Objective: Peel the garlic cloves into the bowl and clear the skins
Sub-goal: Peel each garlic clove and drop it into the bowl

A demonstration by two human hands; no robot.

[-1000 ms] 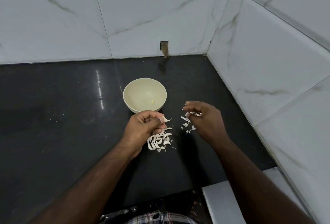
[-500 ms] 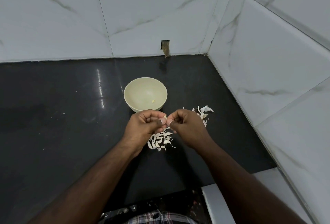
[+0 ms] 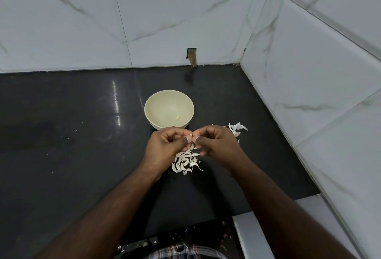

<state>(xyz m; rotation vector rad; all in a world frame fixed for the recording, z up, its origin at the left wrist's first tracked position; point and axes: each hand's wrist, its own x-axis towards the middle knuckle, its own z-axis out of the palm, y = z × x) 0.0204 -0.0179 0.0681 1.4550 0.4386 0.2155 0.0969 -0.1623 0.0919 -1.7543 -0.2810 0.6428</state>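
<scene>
A cream bowl [image 3: 153,105] stands on the black counter [image 3: 72,145] with one small peeled piece [image 3: 178,117] inside. Just in front of it my left hand [image 3: 167,145] and my right hand [image 3: 216,145] meet fingertip to fingertip, both pinching one small garlic clove [image 3: 191,135], mostly hidden by my fingers. Under my hands lies a heap of unpeeled cloves [image 3: 185,162]. A small pile of loose skins [image 3: 237,128] sits just right of my right hand.
White marble-look tiled walls close off the counter at the back and right, forming a corner [image 3: 240,63]. A small hole in the back wall [image 3: 191,54] lies behind the bowl. A grey ledge [image 3: 257,236] sits at the near right.
My right hand moved left from the skin pile to meet my left hand. Both now pinch the same clove, held a little nearer the bowl.
</scene>
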